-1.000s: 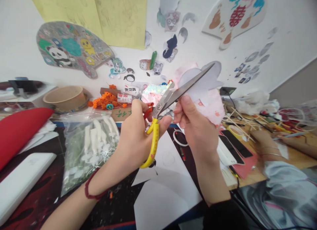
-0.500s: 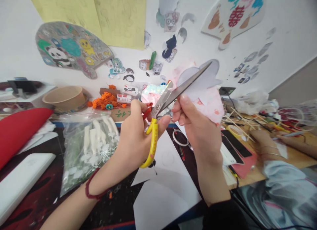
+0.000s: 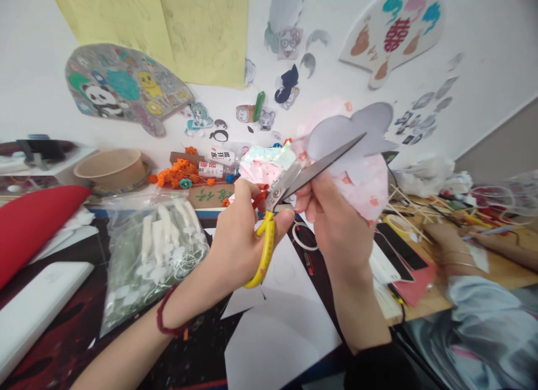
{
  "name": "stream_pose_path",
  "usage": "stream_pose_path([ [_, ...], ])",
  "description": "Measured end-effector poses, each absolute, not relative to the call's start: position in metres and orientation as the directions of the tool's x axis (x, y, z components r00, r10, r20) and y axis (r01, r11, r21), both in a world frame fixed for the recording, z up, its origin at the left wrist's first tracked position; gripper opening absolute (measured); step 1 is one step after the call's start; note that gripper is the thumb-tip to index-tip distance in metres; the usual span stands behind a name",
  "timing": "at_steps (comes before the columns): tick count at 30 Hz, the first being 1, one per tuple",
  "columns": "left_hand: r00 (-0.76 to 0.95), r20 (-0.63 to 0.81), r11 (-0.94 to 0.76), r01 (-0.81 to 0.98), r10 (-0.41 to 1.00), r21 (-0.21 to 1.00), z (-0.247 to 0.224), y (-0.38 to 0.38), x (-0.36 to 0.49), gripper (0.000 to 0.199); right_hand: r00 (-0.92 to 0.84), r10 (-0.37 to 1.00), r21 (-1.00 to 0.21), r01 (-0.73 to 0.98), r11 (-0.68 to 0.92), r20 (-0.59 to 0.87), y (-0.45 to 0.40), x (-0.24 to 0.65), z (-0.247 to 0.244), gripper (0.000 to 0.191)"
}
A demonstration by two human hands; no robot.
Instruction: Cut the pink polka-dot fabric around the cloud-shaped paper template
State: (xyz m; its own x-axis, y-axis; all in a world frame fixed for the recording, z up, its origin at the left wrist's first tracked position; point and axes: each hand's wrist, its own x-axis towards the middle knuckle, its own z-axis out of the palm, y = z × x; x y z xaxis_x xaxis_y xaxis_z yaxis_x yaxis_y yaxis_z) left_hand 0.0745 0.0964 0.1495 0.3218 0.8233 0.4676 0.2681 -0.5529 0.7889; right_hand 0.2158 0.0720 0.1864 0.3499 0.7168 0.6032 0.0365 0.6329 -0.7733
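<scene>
My left hand (image 3: 235,238) is closed around the handles of a pair of scissors (image 3: 265,250) with yellow and red grips. Its steel blades point up and right, somewhat apart, across the pink cloth. My right hand (image 3: 342,238) pinches a pink patterned cloth (image 3: 367,188) together with a grey-white cloud-shaped paper cutout (image 3: 353,132) that lies against it. The upper blade passes in front of the cutout. Where exactly the blades meet the cloth is partly hidden by my right fingers.
White paper sheets (image 3: 277,334) lie on the dark table below my hands. A clear bag (image 3: 151,255) of white and green pieces sits left, near a tape roll (image 3: 111,168) and orange flowers (image 3: 179,174). Phones (image 3: 401,252) and another person's arm (image 3: 454,255) are at right.
Both hands have shifted slightly right and down with the scissors and cloth. The cutout has swung rightward, showing more of its surface above the blades.
</scene>
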Motion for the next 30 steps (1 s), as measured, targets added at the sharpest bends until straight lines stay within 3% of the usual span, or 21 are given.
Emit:
stream_pose_path([
  [9,0.311,0.438,-0.526,0.312,0.843,0.791,0.1549,0.0937,0.0741,0.038,0.345,0.718,-0.776,0.054,0.628,0.605,0.0691,0.2158,0.1862,0.026],
  [20,0.289,0.516,-0.588,0.293,0.806,0.754,0.1546,0.0945,0.0724,0.036,0.356,0.689,-0.758,0.098,0.645,0.632,0.0711,0.2136,0.1851,0.027],
  [30,0.317,0.47,-0.55,0.248,0.824,0.797,0.1588,0.0902,0.0714,0.035,0.217,0.79,-0.81,0.005,0.586,0.573,0.0647,0.216,0.1872,0.025],
])
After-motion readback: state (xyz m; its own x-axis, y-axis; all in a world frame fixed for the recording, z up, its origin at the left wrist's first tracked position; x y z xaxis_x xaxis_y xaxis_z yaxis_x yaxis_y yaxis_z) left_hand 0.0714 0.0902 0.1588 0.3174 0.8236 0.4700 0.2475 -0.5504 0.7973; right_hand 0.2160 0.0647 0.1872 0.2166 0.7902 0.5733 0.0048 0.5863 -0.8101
